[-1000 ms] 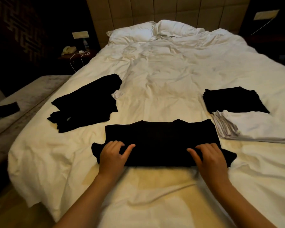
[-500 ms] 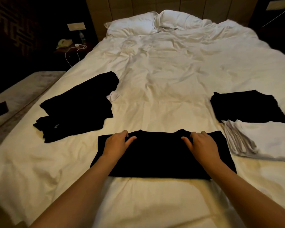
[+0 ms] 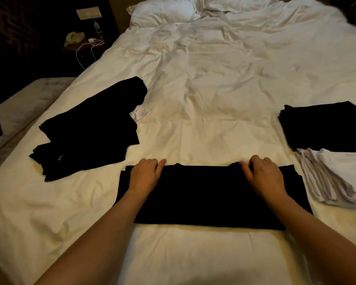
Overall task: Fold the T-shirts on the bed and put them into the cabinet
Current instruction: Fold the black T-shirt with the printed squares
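On the bed (image 3: 203,124), nearest, lies the black T-shirt (image 3: 203,194), folded into a wide band. The left hand (image 3: 146,174) and the right hand (image 3: 264,174) rest on its far edge, fingers curled over the cloth. Farther left is a loose black pile (image 3: 90,128); right, folded black shirts (image 3: 325,128) and folded white shirts (image 3: 337,175).

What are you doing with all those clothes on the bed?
A person is folding T-shirts on a white bed. Both hands, the left hand and the right hand, rest on the far edge of a black T-shirt lying flat and already folded into a wide strip. To the left lies a loose heap of black clothes. To the right sit a folded black stack and a folded white stack.
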Demonstrator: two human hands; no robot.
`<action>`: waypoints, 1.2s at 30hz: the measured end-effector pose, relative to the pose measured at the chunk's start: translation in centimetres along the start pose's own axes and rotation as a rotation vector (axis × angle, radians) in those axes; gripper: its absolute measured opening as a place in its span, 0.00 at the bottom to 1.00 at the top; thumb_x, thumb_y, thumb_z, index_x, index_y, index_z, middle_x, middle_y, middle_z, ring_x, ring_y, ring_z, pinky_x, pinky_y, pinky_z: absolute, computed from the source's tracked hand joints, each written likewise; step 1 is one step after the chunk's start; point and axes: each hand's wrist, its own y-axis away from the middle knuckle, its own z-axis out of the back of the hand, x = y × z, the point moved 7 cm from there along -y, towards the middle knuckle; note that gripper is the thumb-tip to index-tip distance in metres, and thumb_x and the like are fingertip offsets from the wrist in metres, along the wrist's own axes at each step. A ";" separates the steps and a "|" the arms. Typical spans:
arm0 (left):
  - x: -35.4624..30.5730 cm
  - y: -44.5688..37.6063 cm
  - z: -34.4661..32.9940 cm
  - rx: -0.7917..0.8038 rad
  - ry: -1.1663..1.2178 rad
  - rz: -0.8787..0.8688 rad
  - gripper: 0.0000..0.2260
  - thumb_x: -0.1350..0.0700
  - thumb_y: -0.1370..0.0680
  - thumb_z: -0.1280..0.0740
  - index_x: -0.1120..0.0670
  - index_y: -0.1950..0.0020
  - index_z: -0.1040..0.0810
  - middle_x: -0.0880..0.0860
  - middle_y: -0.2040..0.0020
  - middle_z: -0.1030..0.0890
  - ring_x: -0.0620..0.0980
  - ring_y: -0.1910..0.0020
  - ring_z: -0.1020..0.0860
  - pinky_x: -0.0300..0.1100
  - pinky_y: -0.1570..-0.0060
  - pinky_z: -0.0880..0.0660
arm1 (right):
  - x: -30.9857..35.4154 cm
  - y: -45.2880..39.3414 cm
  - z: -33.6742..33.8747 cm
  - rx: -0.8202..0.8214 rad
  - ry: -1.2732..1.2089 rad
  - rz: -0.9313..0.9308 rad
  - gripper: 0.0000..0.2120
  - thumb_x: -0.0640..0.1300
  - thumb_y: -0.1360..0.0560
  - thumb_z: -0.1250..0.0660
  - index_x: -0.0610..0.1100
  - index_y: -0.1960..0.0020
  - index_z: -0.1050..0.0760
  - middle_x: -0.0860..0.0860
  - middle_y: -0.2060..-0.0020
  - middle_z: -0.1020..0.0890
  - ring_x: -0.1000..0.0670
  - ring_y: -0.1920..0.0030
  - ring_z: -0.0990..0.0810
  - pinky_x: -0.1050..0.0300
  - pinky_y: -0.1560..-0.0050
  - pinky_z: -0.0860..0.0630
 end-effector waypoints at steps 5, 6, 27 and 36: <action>0.0 -0.3 0.0 -0.085 -0.107 -0.067 0.23 0.44 0.17 0.48 0.57 0.60 0.22 0.55 0.62 0.22 0.57 0.56 0.26 0.50 0.57 0.33 | -0.8 -1.0 0.3 -0.024 0.081 0.011 0.18 0.52 0.19 0.39 0.41 0.62 0.28 0.44 0.69 0.23 0.40 0.63 0.26 0.47 0.61 0.30; -0.9 0.0 0.5 -0.144 -0.095 -0.116 0.21 0.45 0.19 0.47 0.56 0.57 0.21 0.55 0.59 0.21 0.57 0.55 0.26 0.50 0.55 0.33 | -0.3 -0.9 0.8 -0.063 0.097 0.022 0.18 0.52 0.19 0.40 0.41 0.59 0.25 0.43 0.65 0.22 0.39 0.60 0.24 0.45 0.58 0.30; 0.6 9.0 -0.7 0.188 -0.174 0.061 0.48 0.22 0.32 0.73 0.45 0.18 0.56 0.56 0.17 0.54 0.56 0.19 0.60 0.58 0.24 0.66 | 1.0 8.1 -0.8 0.341 0.079 0.029 0.46 0.76 0.31 0.75 0.55 0.19 0.60 0.52 0.20 0.56 0.51 0.21 0.64 0.49 0.23 0.65; 1.1 9.2 -0.7 0.246 -0.153 0.129 0.52 0.21 0.38 0.76 0.44 0.18 0.61 0.55 0.18 0.60 0.57 0.20 0.65 0.60 0.24 0.65 | -1.8 8.6 1.1 0.272 0.175 -0.090 0.49 0.75 0.30 0.76 0.51 0.19 0.48 0.48 0.20 0.45 0.48 0.20 0.53 0.46 0.23 0.63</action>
